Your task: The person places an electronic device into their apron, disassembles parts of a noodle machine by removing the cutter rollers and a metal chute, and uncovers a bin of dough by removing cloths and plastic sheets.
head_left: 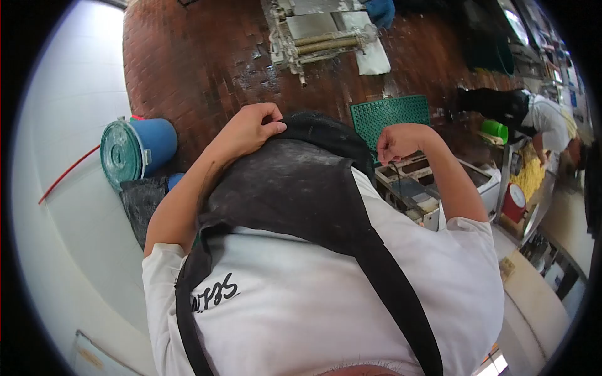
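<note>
Apron (282, 188): dark, dusted with pale smears, worn over the person's white shirt (301, 294), its straps running up both shoulders.
Left hand (252, 130): curled in, thumb and fingers apparently closed on the apron's far left edge.
Right hand (404, 143): raised to the apron's other side, wrist bent, fingers bunched and narrow; a thin dark strip shows just below, but whether it is held cannot be told.
Step in hand: probably straightening or fastening the apron, judging by where the hands sit.
Next move: would seem to call for a steady left pinch while the right fingers find cloth or string, keeping both sides even.
Floor (200, 69): reddish-brown, carrying a green mat (390, 113) beyond the hands and a roller machine (326, 44) farther off.
Far left: blue bucket (157, 145) under a green lid (121, 155).
Far right: co-worker (544, 119) bending over a worktop with yellow food (532, 172).
</note>
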Available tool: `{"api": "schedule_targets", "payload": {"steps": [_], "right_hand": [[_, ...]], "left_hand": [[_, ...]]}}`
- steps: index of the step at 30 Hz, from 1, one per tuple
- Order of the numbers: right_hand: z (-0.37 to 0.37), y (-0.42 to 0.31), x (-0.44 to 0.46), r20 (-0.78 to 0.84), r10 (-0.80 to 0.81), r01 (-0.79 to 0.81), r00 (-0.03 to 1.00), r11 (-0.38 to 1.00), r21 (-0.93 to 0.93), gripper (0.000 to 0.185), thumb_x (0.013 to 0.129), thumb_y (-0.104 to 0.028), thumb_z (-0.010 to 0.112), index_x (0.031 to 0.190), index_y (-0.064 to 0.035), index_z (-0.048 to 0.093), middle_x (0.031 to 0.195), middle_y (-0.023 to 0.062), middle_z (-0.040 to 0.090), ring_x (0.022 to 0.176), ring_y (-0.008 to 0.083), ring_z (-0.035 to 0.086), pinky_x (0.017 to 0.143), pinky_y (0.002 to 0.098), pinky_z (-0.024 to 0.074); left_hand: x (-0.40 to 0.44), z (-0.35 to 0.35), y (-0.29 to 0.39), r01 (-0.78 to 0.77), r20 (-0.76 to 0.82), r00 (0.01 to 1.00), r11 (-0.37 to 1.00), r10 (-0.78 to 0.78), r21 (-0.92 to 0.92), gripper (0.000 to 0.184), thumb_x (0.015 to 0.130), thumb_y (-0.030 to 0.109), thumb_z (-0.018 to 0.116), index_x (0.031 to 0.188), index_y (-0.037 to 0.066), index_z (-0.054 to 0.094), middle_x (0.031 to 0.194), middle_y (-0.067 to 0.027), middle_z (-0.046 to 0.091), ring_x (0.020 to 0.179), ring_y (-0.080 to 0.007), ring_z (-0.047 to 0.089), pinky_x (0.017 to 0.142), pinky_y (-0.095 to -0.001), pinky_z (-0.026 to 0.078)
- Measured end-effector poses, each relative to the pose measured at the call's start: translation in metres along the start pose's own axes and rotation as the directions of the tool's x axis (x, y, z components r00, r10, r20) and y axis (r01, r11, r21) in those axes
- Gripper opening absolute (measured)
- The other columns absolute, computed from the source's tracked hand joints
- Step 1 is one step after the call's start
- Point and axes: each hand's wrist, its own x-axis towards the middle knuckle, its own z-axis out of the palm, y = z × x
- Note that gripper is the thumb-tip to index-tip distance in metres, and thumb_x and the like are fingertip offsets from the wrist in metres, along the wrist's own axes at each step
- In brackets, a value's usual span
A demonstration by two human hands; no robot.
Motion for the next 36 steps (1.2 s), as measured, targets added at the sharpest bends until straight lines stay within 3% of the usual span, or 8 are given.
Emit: {"api": "schedule_targets", "payload": {"steps": [5, 10, 14, 17, 20, 23, 31, 36], "right_hand": [[0.040, 0.026, -0.023, 0.087, 0.031, -0.045, 0.996, 0.987, 0.156, 0.018, 0.081, -0.019, 0.065, 0.085, -0.0050, 0.076, 0.053, -0.0005, 0.055, 0.048, 0.0103, 0.049, 0.049, 0.0297, 0.0397], [0.089, 0.063, 0.018, 0.450, 0.122, -0.220, 0.885, 0.960, 0.172, 0.022, 0.089, -0.018, 0.059, 0.093, -0.0026, 0.075, 0.052, 0.0005, 0.054, 0.047, 0.0094, 0.047, 0.046, 0.0276, 0.0358], [0.095, 0.074, -0.003, 0.416, 0.111, -0.288, 0.902, 0.875, 0.390, 0.025, 0.090, -0.023, 0.064, 0.101, -0.0028, 0.073, 0.068, 0.0041, 0.063, 0.062, 0.0115, 0.059, 0.054, 0.0257, 0.0470], [0.071, 0.076, -0.003, 0.272, 0.056, -0.122, 0.961, 0.966, 0.230, 0.031, 0.089, -0.027, 0.068, 0.107, -0.0027, 0.070, 0.083, 0.0074, 0.069, 0.078, 0.0170, 0.065, 0.064, 0.0286, 0.0526], [0.038, 0.051, -0.015, -0.159, -0.074, 0.096, 0.985, 0.986, 0.138, 0.035, 0.086, -0.030, 0.073, 0.105, -0.0012, 0.068, 0.093, 0.0094, 0.071, 0.086, 0.0204, 0.066, 0.069, 0.0322, 0.0518], [0.045, 0.028, -0.003, 0.111, -0.113, 0.114, 0.987, 0.994, 0.000, 0.036, 0.085, -0.029, 0.074, 0.105, -0.0001, 0.064, 0.099, 0.0105, 0.072, 0.085, 0.0217, 0.066, 0.072, 0.0340, 0.0504], [0.044, 0.002, 0.003, -0.395, -0.253, 0.369, 0.883, 0.894, 0.253, 0.033, 0.084, -0.013, 0.074, 0.110, 0.0015, 0.060, 0.104, 0.0097, 0.063, 0.088, 0.0197, 0.066, 0.077, 0.0350, 0.0508], [0.025, -0.002, 0.019, -0.360, -0.290, 0.289, 0.887, 0.956, -0.058, 0.021, 0.086, -0.012, 0.072, 0.102, 0.0003, 0.064, 0.106, 0.0089, 0.061, 0.094, 0.0235, 0.064, 0.081, 0.0366, 0.0507]], "left_hand": [[0.013, 0.010, 0.011, -0.123, 0.055, 0.991, 0.992, 0.122, 0.015, 0.020, 0.087, 0.017, 0.070, 0.094, 0.001, 0.061, 0.082, -0.0101, 0.062, 0.081, -0.0186, 0.058, 0.077, -0.0338, 0.046], [0.036, 0.026, 0.029, -0.318, 0.293, 0.911, 0.946, 0.289, 0.057, 0.023, 0.086, 0.020, 0.071, 0.091, -0.001, 0.062, 0.089, -0.0168, 0.066, 0.086, -0.0311, 0.063, 0.078, -0.0392, 0.047], [0.045, 0.030, 0.033, -0.347, 0.340, 0.891, 0.934, 0.299, 0.088, 0.023, 0.085, 0.019, 0.072, 0.090, 0.000, 0.061, 0.087, -0.0157, 0.065, 0.084, -0.0297, 0.062, 0.076, -0.0378, 0.047], [0.043, 0.029, 0.027, -0.310, 0.324, 0.907, 0.947, 0.269, 0.083, 0.022, 0.085, 0.019, 0.072, 0.091, 0.001, 0.061, 0.087, -0.0147, 0.065, 0.084, -0.0277, 0.062, 0.076, -0.0365, 0.047], [0.040, 0.028, 0.021, -0.296, 0.296, 0.921, 0.948, 0.252, 0.116, 0.021, 0.086, 0.018, 0.071, 0.091, 0.001, 0.060, 0.087, -0.0147, 0.065, 0.083, -0.0281, 0.062, 0.076, -0.0368, 0.047], [0.041, 0.018, 0.010, -0.282, 0.266, 0.937, 0.941, 0.228, 0.186, 0.021, 0.087, 0.017, 0.070, 0.091, 0.001, 0.058, 0.085, -0.0144, 0.064, 0.081, -0.0275, 0.061, 0.075, -0.0371, 0.046], [0.020, -0.020, -0.034, -0.074, 0.169, 0.985, 0.983, 0.046, 0.166, 0.019, 0.087, 0.013, 0.069, 0.089, 0.002, 0.053, 0.076, -0.0080, 0.054, 0.075, -0.0165, 0.050, 0.071, -0.0320, 0.043], [0.014, -0.025, -0.036, -0.025, 0.128, 0.992, 0.993, 0.010, 0.116, 0.024, 0.087, 0.019, 0.069, 0.091, 0.001, 0.054, 0.081, -0.0130, 0.059, 0.077, -0.0215, 0.054, 0.072, -0.0363, 0.044]]}}
